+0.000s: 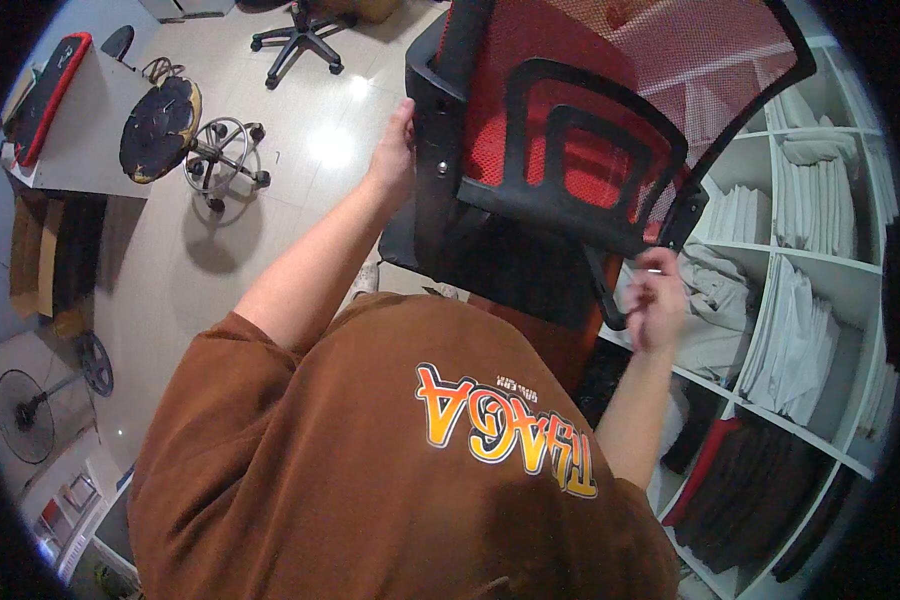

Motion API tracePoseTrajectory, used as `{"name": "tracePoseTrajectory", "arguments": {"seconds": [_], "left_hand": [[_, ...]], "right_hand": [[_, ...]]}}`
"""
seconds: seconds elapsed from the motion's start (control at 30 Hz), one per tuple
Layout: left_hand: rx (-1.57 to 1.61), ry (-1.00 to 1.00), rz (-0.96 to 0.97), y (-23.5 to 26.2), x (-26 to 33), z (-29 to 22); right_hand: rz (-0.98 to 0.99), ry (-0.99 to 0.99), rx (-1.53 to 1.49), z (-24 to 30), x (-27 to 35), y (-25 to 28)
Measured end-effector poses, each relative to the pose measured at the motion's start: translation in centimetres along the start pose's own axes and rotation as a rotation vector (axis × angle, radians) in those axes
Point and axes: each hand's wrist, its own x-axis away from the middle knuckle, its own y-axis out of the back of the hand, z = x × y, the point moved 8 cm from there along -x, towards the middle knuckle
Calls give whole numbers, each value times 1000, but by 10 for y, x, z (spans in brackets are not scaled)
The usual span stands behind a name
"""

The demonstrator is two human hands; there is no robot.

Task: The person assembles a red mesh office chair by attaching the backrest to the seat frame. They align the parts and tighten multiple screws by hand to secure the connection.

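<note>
A red office chair (560, 170) with a black frame and a mesh back is tilted up in front of me. My left hand (395, 158) grips the black side bracket at the chair's left, thumb on its edge and the other fingers hidden behind it. At the lower right corner of the backrest, my right hand (655, 305) is curled beside the black frame, slightly blurred. A small shiny glint shows at its fingertips; what it is, I cannot tell. A bolt head (442, 168) sits in the left bracket.
White shelving (760, 245) with stacked folded cloth stands close on the right. At the left are a round worn stool (160, 130) on casters, a white table (95, 150) and a fan (28, 415). Another chair's wheeled base (300, 42) stands farther off on the tiled floor.
</note>
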Motion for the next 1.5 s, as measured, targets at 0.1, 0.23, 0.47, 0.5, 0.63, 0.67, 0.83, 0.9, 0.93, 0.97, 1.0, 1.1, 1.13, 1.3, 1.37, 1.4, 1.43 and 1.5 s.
{"name": "tracePoseTrajectory", "arguments": {"seconds": [0.1,0.23,0.47,0.5,0.63,0.67,0.83,0.9,0.93,0.97,1.0,1.1,1.13,1.3,1.37,1.4,1.43,1.5], "left_hand": [[-263,-45,-14,-18,13,-4],[-117,-29,-10,1,13,4],[-352,-91,-72,9,23,6],[-373,-79,-85,4,21,5],[-364,60,-114,-43,38,-7],[-372,72,-115,-41,33,-5],[-303,32,-62,-39,11,-16],[-250,55,-44,-42,9,-19],[-224,60,-49,-41,9,-21],[-251,57,-77,-38,8,-23],[-262,56,-70,-36,6,-25],[-271,85,-36,-37,3,-24],[-261,97,-19,-45,9,-25],[-294,122,60,-61,24,-20],[-283,86,42,-64,29,-23],[-278,67,36,-67,30,-24],[-306,50,21,-69,32,-25],[-361,12,-13,-72,33,-28]], "right_hand": [[340,-433,-74,-63,20,-70],[393,-605,217,-153,3,-77],[56,742,1380,-179,-72,-66],[77,689,1361,-184,-79,-62],[61,617,1308,-190,-94,-55],[28,632,1306,-190,-96,-47],[35,-116,757,-206,-97,-13],[-48,-185,473,-220,-90,3],[-21,-193,479,-215,-84,-3],[9,-200,486,-201,-76,-14],[42,-202,489,-184,-67,-26],[247,-181,547,-110,-21,-62],[380,-164,530,-81,-2,-76],[418,766,692,80,37,-162],[330,826,807,87,24,-191],[299,808,828,83,18,-199],[293,780,850,76,14,-204],[286,727,892,59,7,-207]]}}
